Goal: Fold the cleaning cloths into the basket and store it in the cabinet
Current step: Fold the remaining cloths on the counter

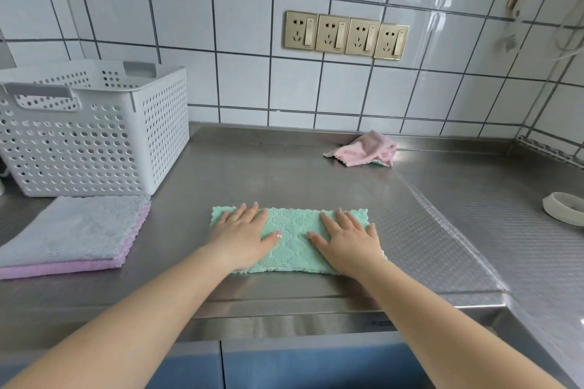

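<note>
A mint-green terry cleaning cloth (292,240), folded into a long strip, lies on the stainless steel countertop (284,174) near its front edge. The left hand (245,237) and right hand (346,238) press flat on it, fingers straight and spread, gripping nothing. To the left lies a stack of folded grey and lilac cloths (72,234), just before the white perforated plastic basket (94,129). A crumpled pink cloth (366,150) lies by the tiled wall.
</note>
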Available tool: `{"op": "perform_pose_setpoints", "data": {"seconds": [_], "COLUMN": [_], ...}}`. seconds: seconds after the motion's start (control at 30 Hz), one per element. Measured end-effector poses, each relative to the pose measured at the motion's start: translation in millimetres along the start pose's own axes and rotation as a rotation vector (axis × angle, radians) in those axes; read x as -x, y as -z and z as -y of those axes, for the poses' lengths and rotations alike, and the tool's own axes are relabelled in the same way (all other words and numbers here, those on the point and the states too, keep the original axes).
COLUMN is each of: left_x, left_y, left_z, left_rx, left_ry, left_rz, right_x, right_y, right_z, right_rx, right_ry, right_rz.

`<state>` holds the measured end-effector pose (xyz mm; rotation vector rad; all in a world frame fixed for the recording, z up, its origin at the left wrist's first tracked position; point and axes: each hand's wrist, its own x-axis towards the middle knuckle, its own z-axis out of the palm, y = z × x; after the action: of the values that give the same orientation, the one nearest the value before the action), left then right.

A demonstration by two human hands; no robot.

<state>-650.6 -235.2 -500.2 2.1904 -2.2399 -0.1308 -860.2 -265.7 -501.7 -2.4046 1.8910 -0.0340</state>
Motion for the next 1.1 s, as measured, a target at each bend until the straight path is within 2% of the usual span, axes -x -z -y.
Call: {"op": "perform_pose_setpoints", "data": {"seconds": [0.23, 0.33, 0.43, 0.5, 0.57, 0.67, 0.83, 0.93, 1.1], "left_x": [5.1, 9.2, 26.3, 40.8, 50.0, 51.8, 47.4, 50.3, 63.1], "left_y": [3.3, 3.8, 6.9, 11.6, 12.5, 8.2, -1.0, -1.8, 2.6], "left_z": [15.6, 13.4, 4.6, -9.6, -24.6, -38.7, -36.8, -27.7, 0.1], "left_rx": [0.003, 0.027, 0.123, 0.180, 0.148, -0.010, -0.073, -0.083, -0.052], "left_ry": [0.045, 0.006, -0.161, -0.328, -0.462, -0.588, -0.560, -0.538, -0.524], "left_rz": [0.033, -0.051, -0.247, -0.298, -0.313, -0.373, -0.429, -0.421, -0.453], "right_x": [3.4, 2.7, 0.2, -5.1, -12.7, -23.0, -31.5, -29.9, -14.3], "right_y": [2.4, 1.6, 5.3, 9.8, 13.5, 15.6, 15.0, 19.6, 24.1], "right_z": [-17.3, -17.4, -17.5, -12.0, -0.5, 15.2, 19.4, 11.4, -7.3], "right_rx": [0.010, 0.001, -0.119, -0.236, -0.260, -0.200, -0.148, -0.074, 0.058], "right_ry": [-0.029, -0.036, -0.019, 0.079, 0.231, 0.353, 0.362, 0.339, 0.407], "right_rz": [0.026, 0.037, -0.103, -0.202, -0.198, -0.137, 0.002, 0.001, -0.043]}}
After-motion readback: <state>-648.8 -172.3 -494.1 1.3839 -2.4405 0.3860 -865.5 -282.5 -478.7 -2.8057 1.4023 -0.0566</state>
